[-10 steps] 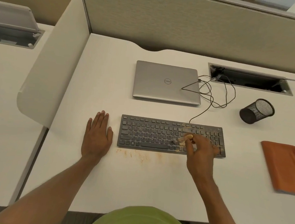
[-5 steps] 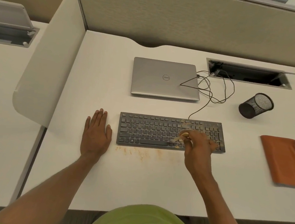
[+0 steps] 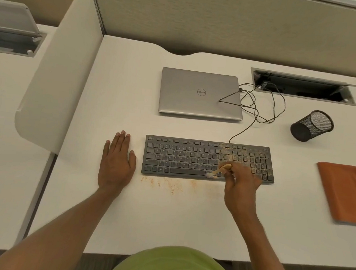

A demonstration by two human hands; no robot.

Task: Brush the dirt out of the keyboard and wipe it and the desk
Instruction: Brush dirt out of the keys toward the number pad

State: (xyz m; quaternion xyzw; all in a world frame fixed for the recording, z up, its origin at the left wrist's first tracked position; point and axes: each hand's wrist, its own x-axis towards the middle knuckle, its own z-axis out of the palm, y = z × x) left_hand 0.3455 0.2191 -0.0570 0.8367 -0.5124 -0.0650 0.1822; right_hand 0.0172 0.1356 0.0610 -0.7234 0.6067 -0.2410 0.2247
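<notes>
Head cam: the flat black plastic keyboard (image 3: pixel 203 158) sits mid-desk on the white desk (image 3: pixel 187 217), and the right hand (image 3: pixel 241 183) is clenched round a small wooden-handled brush (image 3: pixel 221 170), bristles on the bottom key row near the front edge, while the left hand (image 3: pixel 116 164) lies open and flat just beside the keyboard's left end. The brush looks light and stiff, so I'd pinch it low on the handle. Orange grit dusts the right-side keys and the desk in front, and the soft folded orange cloth (image 3: pixel 342 192) waits well off to the right.

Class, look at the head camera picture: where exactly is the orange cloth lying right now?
The orange cloth lies flat at the desk's right edge, right of the keyboard and nearer the person than the tipped mesh cup; neither hand touches it.
</notes>
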